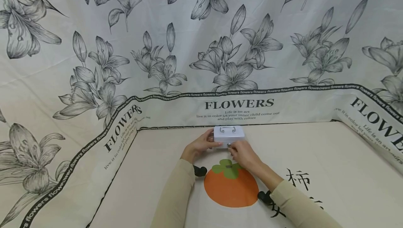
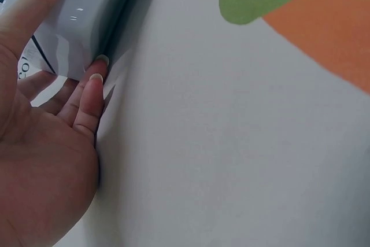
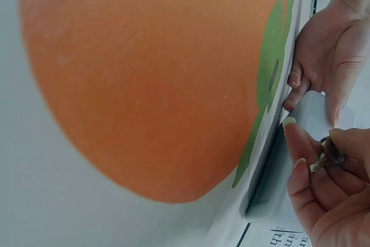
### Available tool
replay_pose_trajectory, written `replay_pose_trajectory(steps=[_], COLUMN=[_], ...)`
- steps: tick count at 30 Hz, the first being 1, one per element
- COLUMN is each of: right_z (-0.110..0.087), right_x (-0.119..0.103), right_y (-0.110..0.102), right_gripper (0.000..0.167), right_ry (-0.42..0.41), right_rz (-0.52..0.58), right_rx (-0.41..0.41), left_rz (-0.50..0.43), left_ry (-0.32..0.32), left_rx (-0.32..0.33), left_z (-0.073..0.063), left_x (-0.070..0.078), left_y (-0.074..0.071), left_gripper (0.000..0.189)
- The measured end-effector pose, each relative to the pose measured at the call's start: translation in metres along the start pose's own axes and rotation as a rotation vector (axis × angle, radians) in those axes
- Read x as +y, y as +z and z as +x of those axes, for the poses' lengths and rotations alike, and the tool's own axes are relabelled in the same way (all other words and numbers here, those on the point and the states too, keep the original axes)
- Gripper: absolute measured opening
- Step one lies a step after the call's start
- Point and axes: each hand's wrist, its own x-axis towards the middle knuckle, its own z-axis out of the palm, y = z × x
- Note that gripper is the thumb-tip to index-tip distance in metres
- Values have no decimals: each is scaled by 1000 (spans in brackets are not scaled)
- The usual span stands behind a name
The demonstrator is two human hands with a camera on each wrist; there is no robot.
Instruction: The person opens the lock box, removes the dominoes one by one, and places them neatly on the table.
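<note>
A white cash box (image 1: 229, 136) with a metal carrying handle (image 1: 227, 129) on its lid stands at the back of the table, lid down. My left hand (image 1: 200, 144) holds it by its left side; in the left wrist view the thumb lies along the front face and the fingers reach round the side near the bottom edge. At the front of the box, my right hand (image 1: 244, 154) pinches a small key between thumb and forefinger. A second metal key (image 3: 318, 163) hangs from the ring within the curled fingers. The lock is hidden behind the fingers.
The tablecloth (image 1: 163, 158) carries a printed orange persimmon (image 1: 231, 189) and black characters (image 1: 299, 179). Behind the box rises a flower-printed curtain (image 1: 176, 109), which also closes off the left and right sides.
</note>
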Motion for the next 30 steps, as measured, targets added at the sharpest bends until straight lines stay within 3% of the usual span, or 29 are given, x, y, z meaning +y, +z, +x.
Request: replay_pose_trajectory(steps=[3,11,19,30], right_z=[-1,1,2,2], right_x=[-1,0,4,0], right_y=[-1,1,2,4], right_gripper=[25,26,26,27], right_ry=[4,-36,-15,1], right_rz=[22,-72,0,-26], right_rx=[-3,3,-8,-2], left_rz=[5,-7,3,-3], left_ry=[5,12,-9,-1], left_rx=[0,2,7,-5], left_z=[0,3,2,1], left_x=[0,-2,-2,0], left_y=[0,-1,0,-2], left_gripper=[87,85,88,88])
